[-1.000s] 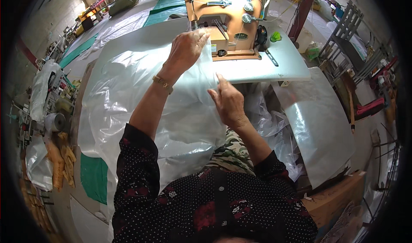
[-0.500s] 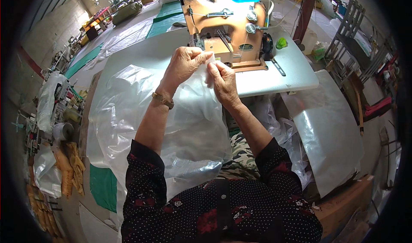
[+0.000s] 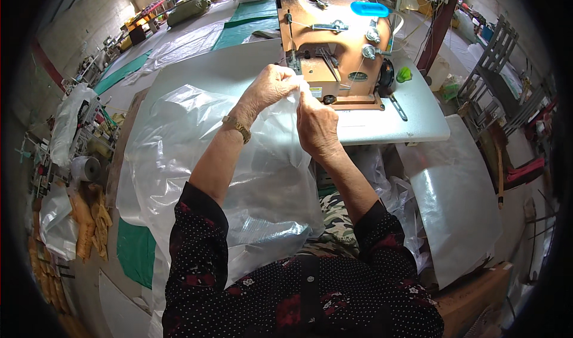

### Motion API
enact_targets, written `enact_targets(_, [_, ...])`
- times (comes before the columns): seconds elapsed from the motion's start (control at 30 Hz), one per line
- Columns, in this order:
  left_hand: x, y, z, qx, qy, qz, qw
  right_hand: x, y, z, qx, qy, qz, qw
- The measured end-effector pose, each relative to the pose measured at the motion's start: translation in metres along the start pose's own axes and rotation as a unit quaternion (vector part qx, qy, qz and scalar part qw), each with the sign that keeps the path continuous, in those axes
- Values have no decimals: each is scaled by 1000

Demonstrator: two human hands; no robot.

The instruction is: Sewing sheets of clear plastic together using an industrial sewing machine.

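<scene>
on the white table [image 3: 418, 123], both hands [image 3: 295, 108] seemingly pinch crinkly clear plastic sheeting [image 3: 262, 177].

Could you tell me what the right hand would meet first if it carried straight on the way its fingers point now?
Probably the orange sewing machine: the right hand, pinching the clear plastic sheet, points at its base, though depth is unclear.

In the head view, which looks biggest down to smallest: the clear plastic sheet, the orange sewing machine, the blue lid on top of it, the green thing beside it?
1. Clear plastic sheet
2. Orange sewing machine
3. Blue lid
4. Green thing
</scene>
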State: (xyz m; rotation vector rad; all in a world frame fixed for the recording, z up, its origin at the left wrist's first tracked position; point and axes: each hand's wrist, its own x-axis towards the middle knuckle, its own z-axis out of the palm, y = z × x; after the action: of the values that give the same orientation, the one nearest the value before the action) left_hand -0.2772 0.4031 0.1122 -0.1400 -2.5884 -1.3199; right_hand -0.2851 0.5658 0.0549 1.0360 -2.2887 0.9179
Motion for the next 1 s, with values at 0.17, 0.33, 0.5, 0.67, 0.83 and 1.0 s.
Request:
enact_targets(0.17, [1,-2,-1,-73,22,-21,997,6,0,8,-27,8,-3,1000])
enact_targets(0.33, [9,-16,-1,80,11,9,997,9,7,17,-35,20,-3,999])
enact_targets(0.5, [17,-31,-9,147,73,48,985,21,42,24,36,82,-68,994])
enact_targets(0.67, [30,-41,-11,108,50,39,992,40,69,52,-43,197,-185,962])
enact_targets(0.83, [41,-53,-6,120,45,39,991,47,79,78,-6,225,-210,952])
enact_targets(1.0, [45,-63,4,118,88,16,989,48,85,89,-12,235,-206,950])
